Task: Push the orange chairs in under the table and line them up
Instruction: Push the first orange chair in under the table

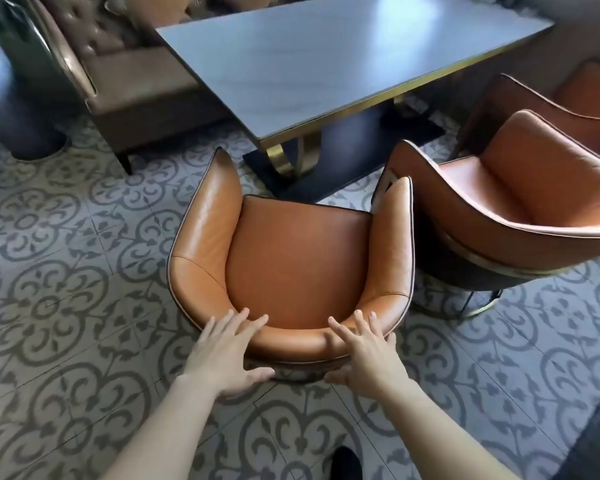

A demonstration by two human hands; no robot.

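An orange leather tub chair (298, 261) stands in front of me, facing the grey table (326, 60), its seat front just short of the table's near corner. My left hand (227, 351) and my right hand (364, 351) rest on the top of its curved backrest, fingers spread over the rim, thumbs behind it. A second orange chair (513, 199) stands to the right, turned at an angle, with its armrest close to the first chair's right arm. Part of a third orange chair (568, 105) shows behind it at the right edge.
The table has a gold edge and a black and gold pedestal base (302, 161). A brown tufted sofa (118, 71) lines the table's far left side. A dark round pillar (11, 109) stands at the left. Patterned floor tiles (66, 271) surround the chairs.
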